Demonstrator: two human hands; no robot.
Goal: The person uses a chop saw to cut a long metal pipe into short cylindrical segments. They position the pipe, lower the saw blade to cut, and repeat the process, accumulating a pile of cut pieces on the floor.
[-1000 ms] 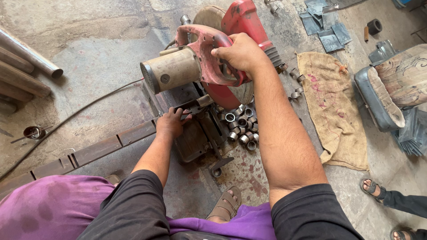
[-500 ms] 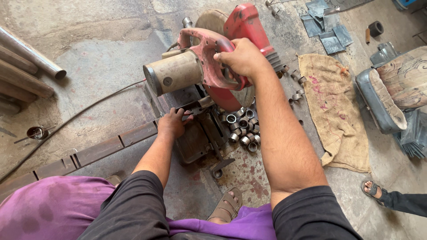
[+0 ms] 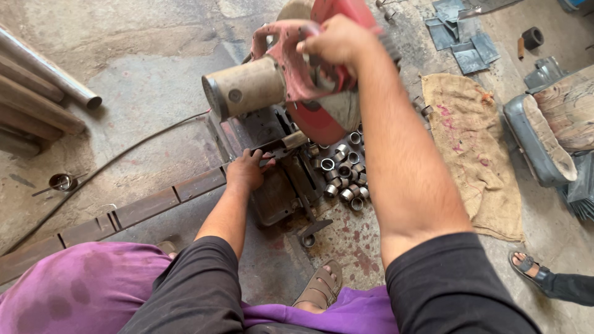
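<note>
A red chop saw (image 3: 291,86) with a dusty cylindrical motor stands on the concrete floor. My right hand (image 3: 337,43) is closed around its red handle at the top. My left hand (image 3: 246,170) grips a thin metal tube (image 3: 286,142) that lies across the saw's base under the blade. A pile of several short cut metal rings (image 3: 341,173) lies just right of the base. A long flat steel bar (image 3: 124,213) runs leftward from the saw.
Steel pipes (image 3: 43,93) lie at the far left, a power cable (image 3: 111,164) curves across the floor. A burlap cloth (image 3: 473,142) and metal scraps (image 3: 461,43) lie right. Another person's sandalled foot (image 3: 526,266) is at the lower right. My own sandalled foot (image 3: 318,287) rests below the saw.
The view has shifted slightly and the saw head sits a little higher in frame. Both hands keep their grips.
</note>
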